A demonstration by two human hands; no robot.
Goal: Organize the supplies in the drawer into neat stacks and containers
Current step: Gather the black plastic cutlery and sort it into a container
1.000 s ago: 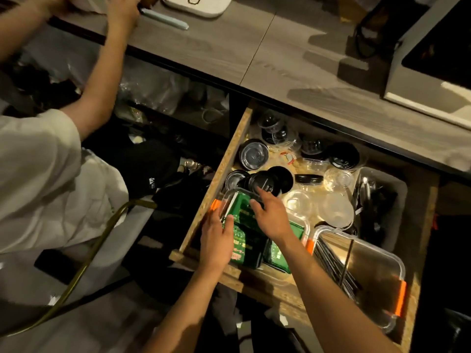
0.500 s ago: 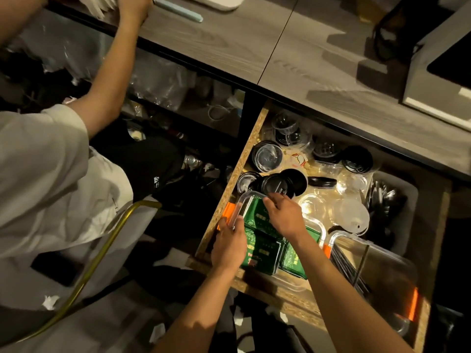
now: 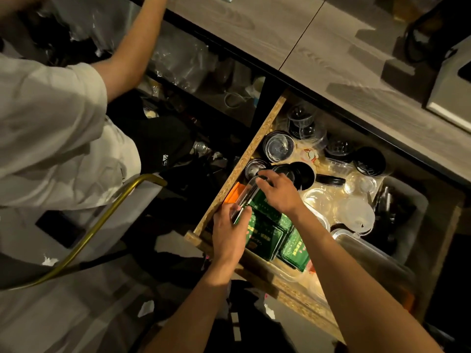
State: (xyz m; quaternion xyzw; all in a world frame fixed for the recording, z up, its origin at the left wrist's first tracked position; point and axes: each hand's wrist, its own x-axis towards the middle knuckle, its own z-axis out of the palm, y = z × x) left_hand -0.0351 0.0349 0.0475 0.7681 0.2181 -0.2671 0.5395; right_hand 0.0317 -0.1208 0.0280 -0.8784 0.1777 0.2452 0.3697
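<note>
Left hand (image 3: 227,234): you grip the clear lid (image 3: 244,198), fingertips hidden.
Right hand (image 3: 279,191): you pinch its far corner.
Green packets (image 3: 265,231): partly covered by your hands.

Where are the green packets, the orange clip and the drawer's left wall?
green packets (image 3: 265,234): head view, face of the middle packet.
orange clip (image 3: 235,192): head view, its flat top.
drawer's left wall (image 3: 244,159): head view, top edge of the chipboard.

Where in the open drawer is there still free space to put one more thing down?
Little bare room. One small strip of drawer floor shows between the clear round cups and black lids. The wooden countertop above is bare. The green packets' clear container, held by both hands, is crowded.
</note>
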